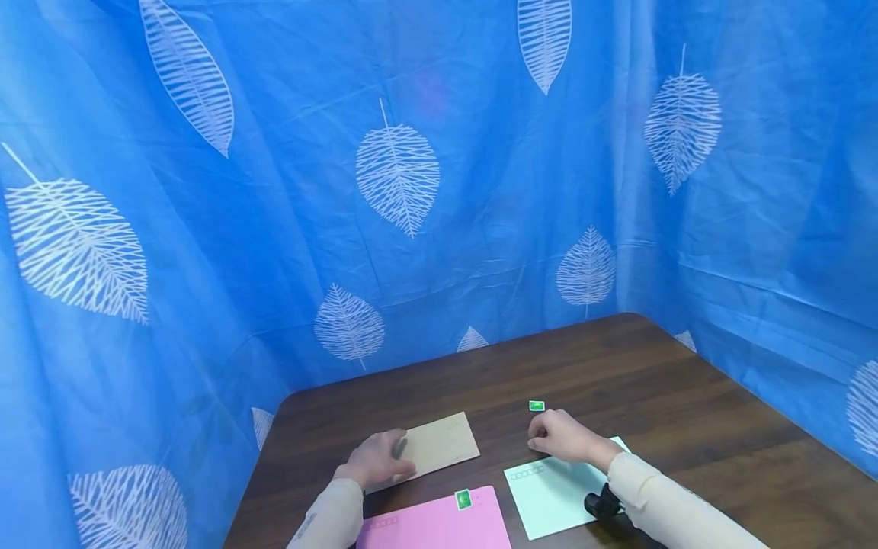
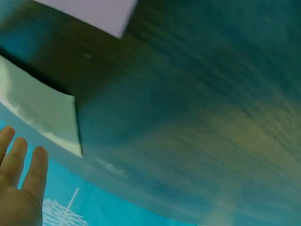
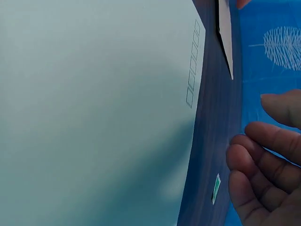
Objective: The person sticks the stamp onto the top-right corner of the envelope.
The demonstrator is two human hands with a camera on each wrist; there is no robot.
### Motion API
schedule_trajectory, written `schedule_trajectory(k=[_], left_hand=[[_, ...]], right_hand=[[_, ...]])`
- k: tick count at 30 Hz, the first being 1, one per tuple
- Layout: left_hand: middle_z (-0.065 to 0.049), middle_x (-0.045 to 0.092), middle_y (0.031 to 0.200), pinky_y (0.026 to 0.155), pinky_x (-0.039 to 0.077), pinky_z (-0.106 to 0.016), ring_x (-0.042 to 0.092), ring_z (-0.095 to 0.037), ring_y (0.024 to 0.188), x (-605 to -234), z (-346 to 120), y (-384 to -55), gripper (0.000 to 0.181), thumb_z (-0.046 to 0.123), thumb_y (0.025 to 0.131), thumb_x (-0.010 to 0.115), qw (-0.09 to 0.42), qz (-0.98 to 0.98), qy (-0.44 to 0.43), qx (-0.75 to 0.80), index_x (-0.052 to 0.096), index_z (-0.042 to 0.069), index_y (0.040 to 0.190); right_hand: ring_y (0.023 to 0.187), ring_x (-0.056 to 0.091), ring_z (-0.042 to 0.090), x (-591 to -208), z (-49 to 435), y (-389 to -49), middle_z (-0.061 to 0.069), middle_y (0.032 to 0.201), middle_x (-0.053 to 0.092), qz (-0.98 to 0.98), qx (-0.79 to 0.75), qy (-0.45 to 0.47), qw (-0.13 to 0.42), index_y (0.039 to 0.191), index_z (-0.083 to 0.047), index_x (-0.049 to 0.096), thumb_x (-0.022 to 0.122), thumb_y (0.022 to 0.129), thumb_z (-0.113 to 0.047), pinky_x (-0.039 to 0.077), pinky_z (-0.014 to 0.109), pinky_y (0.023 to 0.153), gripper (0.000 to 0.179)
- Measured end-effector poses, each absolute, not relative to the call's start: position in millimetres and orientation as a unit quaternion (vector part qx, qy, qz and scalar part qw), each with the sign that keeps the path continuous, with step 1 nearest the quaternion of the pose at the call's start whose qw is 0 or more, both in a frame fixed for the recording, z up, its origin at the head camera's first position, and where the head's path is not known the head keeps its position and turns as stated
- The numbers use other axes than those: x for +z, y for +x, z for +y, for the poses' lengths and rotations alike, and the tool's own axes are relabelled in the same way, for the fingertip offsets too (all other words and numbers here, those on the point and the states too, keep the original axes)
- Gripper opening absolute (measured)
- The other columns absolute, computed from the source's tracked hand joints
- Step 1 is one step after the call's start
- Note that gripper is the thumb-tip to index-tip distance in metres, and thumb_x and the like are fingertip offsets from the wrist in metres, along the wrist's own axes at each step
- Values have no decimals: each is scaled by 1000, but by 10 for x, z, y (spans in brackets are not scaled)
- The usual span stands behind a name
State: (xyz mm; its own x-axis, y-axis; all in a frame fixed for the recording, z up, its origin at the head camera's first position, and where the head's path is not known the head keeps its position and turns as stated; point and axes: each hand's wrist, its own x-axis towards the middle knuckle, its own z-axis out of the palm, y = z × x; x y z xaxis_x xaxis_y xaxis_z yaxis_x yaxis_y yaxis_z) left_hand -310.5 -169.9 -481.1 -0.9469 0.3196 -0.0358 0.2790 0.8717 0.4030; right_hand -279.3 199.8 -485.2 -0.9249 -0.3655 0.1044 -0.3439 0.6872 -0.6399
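Observation:
My left hand [image 1: 377, 460] is over the left end of a tan envelope [image 1: 442, 442], fingers pointing toward it. In the left wrist view its visible fingers [image 2: 36, 176] look extended, and I cannot tell whether they touch the paper. Past the far edge of a mint-green envelope [image 1: 555, 503] hovers my right hand [image 1: 565, 437], its fingers loosely bent and thumb apart, with nothing seen between them. Just beyond that hand lies a small green stamp [image 1: 536, 406] with a white border. Part of the mint envelope is hidden under the right forearm.
A pink envelope [image 1: 432, 526] lies at the near edge of view, a green stamp [image 1: 463, 499] at its upper right. The dark wooden table [image 1: 617, 366] has rounded far corners. Blue leaf-patterned curtains [image 1: 466, 191] hang behind it and at the right. A black device [image 1: 604, 503] sits at the right wrist.

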Motion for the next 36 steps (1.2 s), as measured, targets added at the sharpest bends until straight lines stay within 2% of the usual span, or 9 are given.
schedule_trajectory(k=[7, 14, 19, 27, 31, 36], left_hand=[[-19, 61, 137, 106, 44, -61, 54, -41, 130, -4941, -1824, -3158, 73, 40, 78, 83, 68, 967, 112, 218, 58, 3, 136], [-18, 61, 137, 104, 44, -62, 55, -42, 129, -4936, -1821, -3196, 68, 40, 78, 83, 69, 971, 113, 200, 63, 5, 132], [-17, 64, 132, 102, 46, -63, 57, -41, 124, -4944, -1788, -3199, 62, 38, 76, 85, 74, 972, 115, 191, 67, 6, 127], [-15, 66, 129, 100, 47, -63, 59, -39, 122, -4970, -1702, -3234, 60, 37, 74, 88, 64, 975, 106, 187, 70, 9, 123], [-14, 67, 125, 99, 48, -62, 61, -37, 118, -4967, -1680, -3256, 59, 36, 73, 89, 58, 974, 113, 185, 71, 9, 122], [-13, 69, 121, 98, 50, -59, 62, -36, 114, -4954, -1691, -3252, 59, 35, 72, 89, 55, 975, 116, 179, 71, 8, 121]], right_hand=[[63, 52, 9, -4844, 2013, -2853, -3, 74, 64, 920, -346, -184, -4, 86, -6, 72, 70, 89, -8, 44, 24, 54, 5], [63, 52, 12, -4899, 2061, -2944, -1, 73, 65, 922, -361, -138, -3, 84, -6, 72, 69, 90, -7, 43, 26, 55, 7], [58, 50, 12, -4978, 2082, -3038, -1, 67, 60, 928, -351, -125, 5, 77, -8, 70, 68, 90, -6, 40, 26, 53, 13], [52, 39, 11, -5022, 2174, -3188, -3, 57, 46, 942, -316, -112, -6, 64, -9, 57, 69, 90, -5, 32, 24, 53, 29], [54, 40, 13, -5036, 2242, -3221, -1, 61, 52, 936, -339, -93, -2, 64, -7, 57, 66, 90, -2, 33, 25, 53, 28], [59, 45, 16, -5034, 2284, -3308, 2, 73, 63, 929, -358, -94, -1, 73, -4, 62, 62, 90, 0, 37, 28, 56, 18]])
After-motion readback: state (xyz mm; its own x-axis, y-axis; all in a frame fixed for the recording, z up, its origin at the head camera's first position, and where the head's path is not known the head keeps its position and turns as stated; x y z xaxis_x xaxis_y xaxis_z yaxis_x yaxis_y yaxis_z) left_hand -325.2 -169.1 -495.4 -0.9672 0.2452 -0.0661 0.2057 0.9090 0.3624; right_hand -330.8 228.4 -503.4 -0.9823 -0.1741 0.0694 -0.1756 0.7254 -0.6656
